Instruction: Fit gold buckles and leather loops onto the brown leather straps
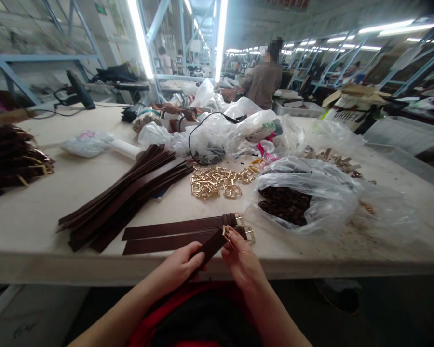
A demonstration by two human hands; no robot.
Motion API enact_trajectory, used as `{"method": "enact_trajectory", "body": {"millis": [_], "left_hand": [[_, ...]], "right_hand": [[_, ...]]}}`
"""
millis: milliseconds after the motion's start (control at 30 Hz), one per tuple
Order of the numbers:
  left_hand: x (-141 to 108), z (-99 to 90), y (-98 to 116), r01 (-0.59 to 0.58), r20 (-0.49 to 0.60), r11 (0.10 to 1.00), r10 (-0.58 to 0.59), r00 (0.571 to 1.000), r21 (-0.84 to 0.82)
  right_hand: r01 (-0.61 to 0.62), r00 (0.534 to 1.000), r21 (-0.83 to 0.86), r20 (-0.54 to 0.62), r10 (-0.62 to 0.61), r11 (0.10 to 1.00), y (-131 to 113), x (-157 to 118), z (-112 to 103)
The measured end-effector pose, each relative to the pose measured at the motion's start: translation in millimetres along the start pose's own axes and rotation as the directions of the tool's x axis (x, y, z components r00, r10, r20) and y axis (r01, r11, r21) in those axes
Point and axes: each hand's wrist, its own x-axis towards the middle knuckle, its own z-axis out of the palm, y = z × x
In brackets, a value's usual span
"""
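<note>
Head: your left hand [181, 262] holds flat dark-brown strap [214, 244] over cream table [39, 212]; your right hand [240, 254] pinches square gold metal buckle [225, 233] at end. Two brown buckled straps [181, 227] look done; brown strap pile [126, 200], gold buckle heap [211, 181] seem left to do.

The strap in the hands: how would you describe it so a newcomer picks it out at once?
Start at the near edge of the pale table. There, a dark brown strap slants between the left hand and the right hand, which holds its gold-coloured buckle. Two similar buckled straps lie flat just beyond; this one alone is held.
</note>
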Motion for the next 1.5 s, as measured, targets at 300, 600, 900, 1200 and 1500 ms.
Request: {"method": "enact_trajectory", "body": {"millis": [300, 600, 900, 1200, 1500], "left_hand": [[0.9, 4.9, 1.6, -0.042, 0.010, 0.999, 0.042, 0.999, 0.030], [-3.8, 2.6, 3.6, 0.036, 0.056, 0.979, -0.026, 0.998, -0.199], [-3.5, 1.1, -2.5, 0.090, 0.062, 0.948, -0.075, 0.995, -0.306], [-6.0, 0.1, -11.3, 0.131, 0.082, 0.905, -0.107, 0.991, -0.404], [-9.6, -1.3, -14.9, 0.107, 0.083, 0.921, -0.082, 0.993, -0.375]], "right_hand": [[0.085, 0.994, -0.224, 0.079, -0.069, 0.971, 28.6, -15.0, 1.0], [0.257, 0.962, -0.456, 0.203, -0.182, 0.852, 44.9, -28.3, -5.8], [0.155, 0.977, -0.399, 0.199, -0.080, 0.904, 44.8, -29.6, -7.2], [0.050, 0.954, -0.423, 0.289, 0.082, 0.905, 32.4, -42.0, -1.6], [0.022, 0.949, -0.323, 0.303, 0.082, 0.946, 34.0, -38.5, -6.4]]}}
